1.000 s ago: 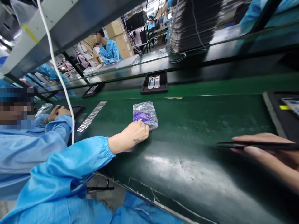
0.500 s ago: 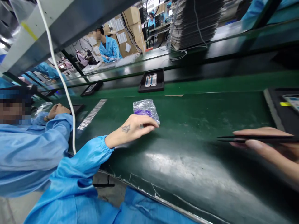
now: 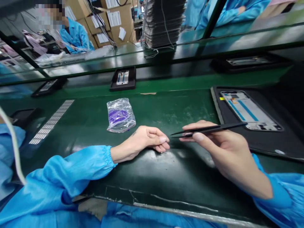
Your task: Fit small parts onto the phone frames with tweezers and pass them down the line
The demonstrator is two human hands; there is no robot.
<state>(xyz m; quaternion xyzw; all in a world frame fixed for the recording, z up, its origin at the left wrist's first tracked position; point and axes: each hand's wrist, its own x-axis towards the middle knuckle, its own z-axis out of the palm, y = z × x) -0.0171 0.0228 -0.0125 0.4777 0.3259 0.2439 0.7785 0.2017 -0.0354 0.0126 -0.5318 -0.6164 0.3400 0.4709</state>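
My right hand (image 3: 220,145) is closed around black tweezers (image 3: 209,128), whose two tips point left with a small gap between them. Just left of those tips, my left hand (image 3: 147,141) has its thumb pressed to its fingers; whatever it pinches is too small to name. Behind the left hand lies a clear plastic bag (image 3: 121,114) with purple contents. To the right, a phone frame (image 3: 253,110) with blue strips rests on a black tray (image 3: 292,139), partly behind my right hand.
A strip of white labels (image 3: 52,121) lies on the green bench (image 3: 152,180) at left. Along the back stand more black trays with phone parts, one holding a phone frame (image 3: 123,78). A white cable (image 3: 11,142) hangs at left. A person (image 3: 76,34) sits beyond the bench.
My left hand has come off the plastic bag, moved right and closed its fingers. The tweezers and my left hand are now close together. The view has swung right.
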